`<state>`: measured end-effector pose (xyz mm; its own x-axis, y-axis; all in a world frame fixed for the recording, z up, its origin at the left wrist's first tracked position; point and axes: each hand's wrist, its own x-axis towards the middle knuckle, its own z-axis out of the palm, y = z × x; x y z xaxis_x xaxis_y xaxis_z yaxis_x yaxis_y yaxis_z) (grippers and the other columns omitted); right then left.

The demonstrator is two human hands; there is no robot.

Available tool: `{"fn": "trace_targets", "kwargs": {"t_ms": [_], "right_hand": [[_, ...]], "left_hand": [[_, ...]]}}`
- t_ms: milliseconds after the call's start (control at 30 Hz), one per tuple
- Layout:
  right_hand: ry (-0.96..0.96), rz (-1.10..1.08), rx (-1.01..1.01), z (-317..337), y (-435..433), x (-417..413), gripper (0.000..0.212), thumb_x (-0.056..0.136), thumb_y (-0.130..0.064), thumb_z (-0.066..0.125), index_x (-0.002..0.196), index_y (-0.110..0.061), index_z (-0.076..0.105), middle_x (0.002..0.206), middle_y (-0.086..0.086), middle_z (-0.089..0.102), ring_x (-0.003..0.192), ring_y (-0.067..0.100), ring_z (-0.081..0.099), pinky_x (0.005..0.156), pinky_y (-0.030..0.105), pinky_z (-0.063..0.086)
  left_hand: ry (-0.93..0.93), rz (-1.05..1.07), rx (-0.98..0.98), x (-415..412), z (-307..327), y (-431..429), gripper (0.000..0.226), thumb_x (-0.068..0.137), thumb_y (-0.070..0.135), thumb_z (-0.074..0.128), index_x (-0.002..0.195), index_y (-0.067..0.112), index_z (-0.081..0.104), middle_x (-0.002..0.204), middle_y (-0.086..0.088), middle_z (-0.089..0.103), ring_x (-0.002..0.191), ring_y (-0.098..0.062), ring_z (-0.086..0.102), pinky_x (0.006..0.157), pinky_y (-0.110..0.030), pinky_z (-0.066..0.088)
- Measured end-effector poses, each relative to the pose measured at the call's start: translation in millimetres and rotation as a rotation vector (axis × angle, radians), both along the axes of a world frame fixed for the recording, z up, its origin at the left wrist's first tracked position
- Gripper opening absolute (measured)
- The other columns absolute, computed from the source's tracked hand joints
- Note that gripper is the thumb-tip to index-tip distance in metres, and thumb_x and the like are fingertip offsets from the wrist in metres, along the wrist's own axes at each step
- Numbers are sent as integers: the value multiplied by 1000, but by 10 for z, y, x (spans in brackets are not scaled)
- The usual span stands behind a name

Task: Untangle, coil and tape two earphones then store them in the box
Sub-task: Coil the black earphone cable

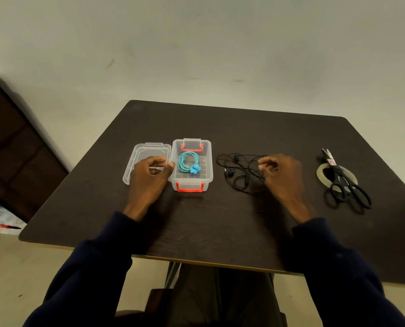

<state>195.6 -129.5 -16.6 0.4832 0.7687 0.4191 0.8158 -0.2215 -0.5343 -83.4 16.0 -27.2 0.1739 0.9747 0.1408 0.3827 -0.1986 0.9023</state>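
Note:
A clear plastic box [209,161] with red latches stands open on the dark table. Inside it lies a coiled blue earphone [189,162]. The box's clear lid [147,151] rests flat just left of it. My left hand [149,178] hovers over the lid with fingers loosely curled and nothing in them, thumb near the box's left wall. A tangled black earphone [238,172] lies loose on the table right of the box. My right hand [283,175] is over the tangle's right side, fingertips pinched close together by the wire; whether it grips the wire is unclear.
A roll of clear tape [322,175] lies at the right of the table [220,220] with black scissors [345,182] resting across it. A dark wooden piece of furniture [15,149] stands to the left, beyond the table's edge.

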Motion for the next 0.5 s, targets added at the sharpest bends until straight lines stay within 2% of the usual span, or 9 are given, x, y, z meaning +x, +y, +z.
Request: {"fn": "trace_targets", "kwargs": {"t_ms": [67,167,233,300,400,500], "right_hand": [[-7,0,45,-36,3,3,15,90,-8,74,104,-11,75,97,0,71,76,-5,57,69,6,47],[-11,2,103,-90,35,12,10,89,-18,77,99,-18,75,96,-3,68,84,8,60,76,20,52],[-21,19,72,-124,42,6,12,89,-22,77,100,-20,74,98,-7,66,91,10,58,76,11,43],[-51,34,50,-152,28,-13,14,88,-21,77,102,-19,74,102,-5,66,97,11,56,77,7,36],[-138,108,99,-132,-4,-126,12,87,-16,78,99,-16,76,99,-2,68,98,14,55,80,17,38],[-106,194,31,-120,35,-328,14,87,-26,79,97,-17,76,95,-4,66,97,13,52,81,26,44]], "left_hand": [[7,-18,-15,23,-15,-17,40,92,38,68,123,13,65,120,-2,67,103,-14,64,89,-33,57],[34,-39,7,55,10,-20,35,94,33,66,123,13,66,124,-6,67,103,-15,64,90,-34,57],[67,-54,48,79,33,-5,36,96,32,64,125,12,66,126,-7,67,105,-15,64,93,-36,55],[79,-60,63,101,46,10,34,97,31,63,125,11,66,126,-8,68,104,-13,63,93,-35,54],[67,-48,51,119,39,43,34,96,31,64,124,12,67,125,-7,68,105,-15,65,93,-35,55],[40,-51,49,133,22,59,33,96,29,63,124,12,67,124,-6,68,100,-12,64,87,-28,54]]}}
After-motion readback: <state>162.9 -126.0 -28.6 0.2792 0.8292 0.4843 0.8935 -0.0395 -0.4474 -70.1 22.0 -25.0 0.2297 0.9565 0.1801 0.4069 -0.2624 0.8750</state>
